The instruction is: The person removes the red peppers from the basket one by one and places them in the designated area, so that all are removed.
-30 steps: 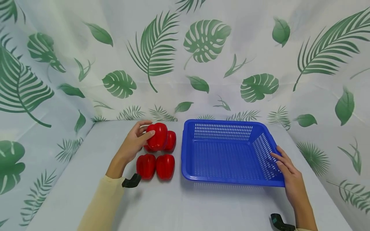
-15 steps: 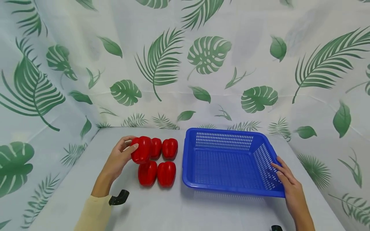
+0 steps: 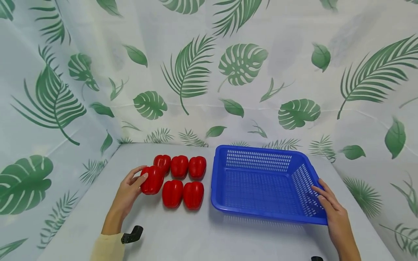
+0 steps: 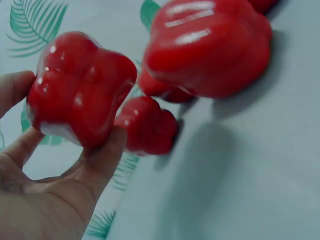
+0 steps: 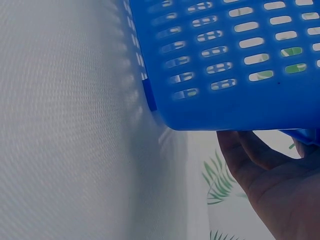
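My left hand (image 3: 128, 187) pinches a red bell pepper (image 3: 152, 180) between thumb and fingers, at the left of the other peppers. In the left wrist view this held pepper (image 4: 80, 90) shows its lobed end. Whether it touches the table is hard to tell. Several more red bell peppers stand beside it in two rows, among them a front pepper (image 3: 172, 194) and a back one (image 3: 179, 167). On the right, my right hand (image 3: 334, 212) grips the right rim of a blue plastic basket (image 3: 256, 214), fingers over the edge. No pepper lies in the basket.
White table surface (image 3: 183, 235) extends in front of the peppers and basket. A leaf-printed cloth (image 3: 196, 119) rises behind and on both sides. The basket's left wall stands just right of the pepper rows.
The left hand has carried its pepper left and towards me, away from above the back row, uncovering peppers there. The right hand stays on the basket rim. The head view has shifted slightly.
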Demonstrator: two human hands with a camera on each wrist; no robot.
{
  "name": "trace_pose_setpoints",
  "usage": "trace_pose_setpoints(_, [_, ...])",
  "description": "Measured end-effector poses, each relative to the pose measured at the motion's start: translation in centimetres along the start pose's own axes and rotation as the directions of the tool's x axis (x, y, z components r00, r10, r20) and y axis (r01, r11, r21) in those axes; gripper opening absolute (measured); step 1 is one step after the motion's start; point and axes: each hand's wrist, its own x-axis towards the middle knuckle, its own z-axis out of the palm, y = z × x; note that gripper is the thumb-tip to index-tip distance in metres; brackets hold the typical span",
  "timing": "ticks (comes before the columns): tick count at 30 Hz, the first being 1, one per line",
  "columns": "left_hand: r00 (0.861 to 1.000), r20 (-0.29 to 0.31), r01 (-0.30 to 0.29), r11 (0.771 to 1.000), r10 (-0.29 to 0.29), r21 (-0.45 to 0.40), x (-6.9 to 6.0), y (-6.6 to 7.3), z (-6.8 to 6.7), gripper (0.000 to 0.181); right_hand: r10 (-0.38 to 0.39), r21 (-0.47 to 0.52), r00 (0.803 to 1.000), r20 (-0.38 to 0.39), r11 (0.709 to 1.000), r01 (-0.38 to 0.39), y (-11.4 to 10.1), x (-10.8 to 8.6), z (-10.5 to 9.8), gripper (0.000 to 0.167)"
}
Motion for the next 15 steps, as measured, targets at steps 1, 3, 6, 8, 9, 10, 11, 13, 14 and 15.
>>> trace_pose_setpoints(1, [1.000, -0.010, 0.008, 1.000, -0.008, 0.003, 0.0, -0.2, -0.1, 0.058, -0.004, -0.001, 1.000, -0.002, 1.000, 0.004, 0.0, 0.1, 0.0, 0.056])
trace_pose_setpoints(3, [0.999, -0.032, 0.022, 0.999, -0.021, 0.028, 0.1, -0.6, -0.2, 0.057, -0.008, 0.001, 1.000, -0.005, 1.000, 0.008, -0.1, 0.2, 0.0, 0.056])
trace_pose_setpoints(6, [0.997, -0.062, 0.049, 0.996, -0.044, 0.070, 0.5, -1.1, -0.1, 0.058, -0.011, -0.005, 1.000, -0.012, 1.000, 0.011, -0.2, 0.2, -0.1, 0.055])
trace_pose_setpoints(8, [0.994, -0.086, 0.070, 0.992, -0.062, 0.102, 0.7, -1.4, -0.2, 0.058, -0.019, -0.002, 1.000, -0.010, 1.000, 0.019, -0.4, 0.4, -0.1, 0.055])
trace_pose_setpoints(9, [0.993, -0.092, 0.077, 0.991, -0.067, 0.111, 0.8, -1.6, -0.2, 0.058, -0.024, 0.000, 1.000, -0.010, 1.000, 0.024, -0.4, 0.5, -0.1, 0.055])
trace_pose_setpoints(10, [0.993, -0.099, 0.082, 0.990, -0.071, 0.117, 0.8, -1.6, -0.2, 0.058, -0.030, -0.001, 0.999, -0.011, 1.000, 0.030, -0.5, 0.7, -0.1, 0.055])
trace_pose_setpoints(11, [0.992, -0.103, 0.087, 0.988, -0.075, 0.124, 0.8, -1.7, -0.2, 0.058, -0.034, -0.001, 0.999, -0.010, 0.999, 0.034, -0.6, 0.8, -0.1, 0.055])
trace_pose_setpoints(13, [0.991, -0.107, 0.092, 0.986, -0.077, 0.138, 0.9, -2.0, -0.1, 0.058, -0.045, 0.006, 0.999, -0.006, 0.999, 0.045, -0.6, 1.0, -0.1, 0.054])
trace_pose_setpoints(14, [0.991, -0.105, 0.093, 0.985, -0.078, 0.144, 1.0, -2.1, -0.1, 0.058, -0.046, 0.006, 0.999, -0.004, 0.999, 0.046, -0.6, 1.1, -0.2, 0.054])
trace_pose_setpoints(15, [0.992, -0.103, 0.092, 0.984, -0.077, 0.150, 1.0, -2.3, 0.0, 0.058, -0.045, 0.007, 0.999, -0.001, 0.999, 0.045, -0.6, 1.2, -0.2, 0.054])
